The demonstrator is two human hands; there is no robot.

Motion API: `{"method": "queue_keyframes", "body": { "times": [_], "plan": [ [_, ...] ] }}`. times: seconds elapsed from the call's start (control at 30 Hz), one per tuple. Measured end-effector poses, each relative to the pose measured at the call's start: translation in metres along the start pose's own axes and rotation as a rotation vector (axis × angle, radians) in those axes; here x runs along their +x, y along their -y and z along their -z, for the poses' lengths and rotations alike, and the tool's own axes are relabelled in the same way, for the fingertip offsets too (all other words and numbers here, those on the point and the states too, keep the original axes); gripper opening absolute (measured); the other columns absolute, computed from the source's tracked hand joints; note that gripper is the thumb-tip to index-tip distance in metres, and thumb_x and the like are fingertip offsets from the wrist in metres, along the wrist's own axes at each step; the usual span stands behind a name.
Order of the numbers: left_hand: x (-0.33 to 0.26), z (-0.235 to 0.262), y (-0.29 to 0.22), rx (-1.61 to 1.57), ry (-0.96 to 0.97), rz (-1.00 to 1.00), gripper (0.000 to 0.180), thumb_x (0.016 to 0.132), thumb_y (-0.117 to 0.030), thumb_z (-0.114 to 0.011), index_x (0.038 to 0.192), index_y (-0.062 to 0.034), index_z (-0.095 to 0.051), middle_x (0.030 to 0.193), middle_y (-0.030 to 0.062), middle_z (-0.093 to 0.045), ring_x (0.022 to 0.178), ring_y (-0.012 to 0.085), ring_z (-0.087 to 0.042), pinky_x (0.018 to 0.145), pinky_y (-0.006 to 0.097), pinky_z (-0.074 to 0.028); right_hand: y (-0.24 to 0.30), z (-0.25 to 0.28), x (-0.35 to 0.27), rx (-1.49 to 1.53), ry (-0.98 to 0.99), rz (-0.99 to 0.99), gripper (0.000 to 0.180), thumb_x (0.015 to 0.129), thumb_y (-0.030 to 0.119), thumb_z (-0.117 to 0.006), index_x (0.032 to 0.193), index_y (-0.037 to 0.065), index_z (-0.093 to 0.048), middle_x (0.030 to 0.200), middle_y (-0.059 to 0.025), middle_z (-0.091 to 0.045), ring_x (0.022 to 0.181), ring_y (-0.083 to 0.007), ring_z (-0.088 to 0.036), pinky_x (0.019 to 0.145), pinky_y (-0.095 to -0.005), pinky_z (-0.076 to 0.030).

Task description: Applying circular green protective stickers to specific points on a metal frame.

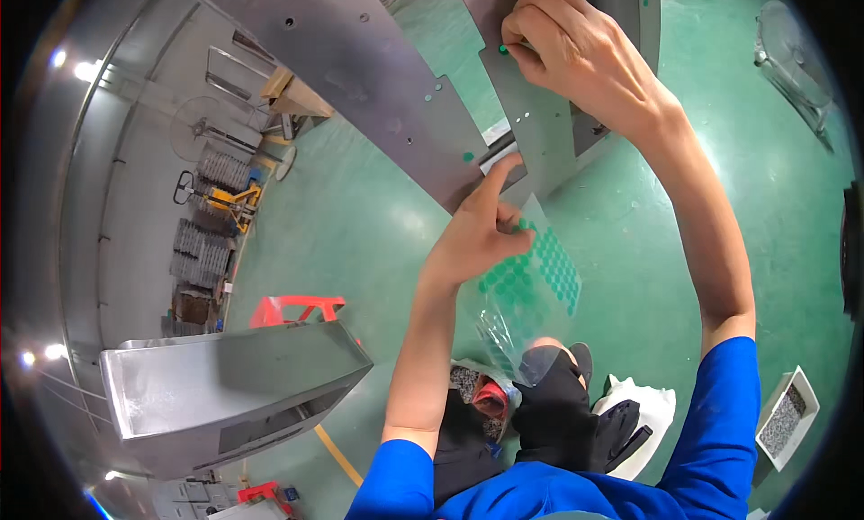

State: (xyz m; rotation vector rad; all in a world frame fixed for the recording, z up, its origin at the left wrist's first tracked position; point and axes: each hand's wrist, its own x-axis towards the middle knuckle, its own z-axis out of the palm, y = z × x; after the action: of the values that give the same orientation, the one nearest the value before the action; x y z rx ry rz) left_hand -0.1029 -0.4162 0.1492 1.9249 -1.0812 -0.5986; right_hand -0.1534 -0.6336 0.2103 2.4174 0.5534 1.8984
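My left hand (477, 234) grips a clear sheet of round green stickers (560, 266), which hangs down and bends toward my knees. One finger of that hand reaches up to the lower end of a grey metal panel (360, 79) with several holes. A green sticker (468, 157) sits near this end. My right hand (571, 52) is closed against a second metal strip (540, 138), its fingers bent and fingertips pressed together beside another green sticker (504, 49). Whatever those fingertips hold, if anything, is hidden.
A grey metal box (243, 390) stands at the left, near a red plastic stool (297, 310). Beside my legs is a container of small metal parts (468, 385). A white tray of small parts (787, 419) lies at the right, and a fan (792, 57) farther off.
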Motion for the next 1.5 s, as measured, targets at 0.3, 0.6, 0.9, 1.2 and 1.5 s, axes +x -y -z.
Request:
{"method": "queue_keyframes", "body": {
  "times": [0.3, 0.6, 0.9, 1.2, 1.5],
  "plan": [
    [-0.005, 0.008, 0.021, -0.023, 0.009, 0.049, 0.076, 0.073, 0.003, -0.062, 0.142, -0.0038, -0.032, 0.058, -0.0051, -0.030, 0.055, 0.0044, -0.031, 0.054, 0.023, -0.026, 0.025, -0.023, -0.034, 0.368, -0.134, -0.401, 0.016, 0.073, -0.001, -0.070, 0.085, 0.002, -0.059, 0.084, -0.0100, -0.058, 0.072, -0.0262, -0.061, 0.063, -0.0356, -0.052],
    [0.010, 0.011, 0.033, 0.027, 0.051, -0.033, 0.078, 0.071, 0.003, -0.061, 0.143, -0.0046, -0.032, 0.055, -0.0052, -0.031, 0.052, 0.0046, -0.030, 0.053, 0.022, -0.026, 0.027, -0.036, -0.036, 0.197, -0.297, -0.291, 0.016, 0.075, 0.002, -0.070, 0.087, 0.004, -0.060, 0.086, -0.0108, -0.059, 0.079, -0.0290, -0.060, 0.069, -0.0359, -0.050],
    [0.036, 0.018, 0.076, 0.056, 0.074, -0.118, 0.081, 0.070, 0.008, -0.061, 0.144, -0.0038, -0.030, 0.058, -0.0074, -0.030, 0.052, 0.0022, -0.028, 0.050, 0.021, -0.022, 0.032, -0.074, -0.054, -0.126, -0.317, -0.227, 0.017, 0.076, 0.001, -0.066, 0.083, 0.003, -0.051, 0.082, -0.0105, -0.055, 0.076, -0.0293, -0.059, 0.064, -0.0371, -0.047],
    [0.050, 0.017, 0.075, 0.069, 0.108, -0.074, 0.085, 0.070, 0.012, -0.060, 0.146, -0.0073, -0.027, 0.059, -0.0099, -0.029, 0.054, 0.0004, -0.028, 0.050, 0.019, -0.021, 0.024, -0.077, -0.070, 0.211, -0.482, -0.372, 0.016, 0.077, -0.006, -0.067, 0.085, 0.000, -0.055, 0.082, -0.0106, -0.056, 0.068, -0.0196, -0.059, 0.059, -0.0273, -0.049],
    [0.085, 0.001, 0.048, 0.115, 0.118, 0.032, 0.085, 0.072, 0.007, -0.062, 0.147, -0.0091, -0.026, 0.058, -0.0017, -0.031, 0.054, 0.0086, -0.033, 0.054, 0.023, -0.032, -0.018, -0.074, -0.069, 0.179, -0.766, -0.245, 0.026, 0.066, -0.002, -0.077, 0.089, 0.000, -0.064, 0.079, -0.0097, -0.059, 0.067, -0.0191, -0.061, 0.058, -0.0264, -0.049]
  ]
}}
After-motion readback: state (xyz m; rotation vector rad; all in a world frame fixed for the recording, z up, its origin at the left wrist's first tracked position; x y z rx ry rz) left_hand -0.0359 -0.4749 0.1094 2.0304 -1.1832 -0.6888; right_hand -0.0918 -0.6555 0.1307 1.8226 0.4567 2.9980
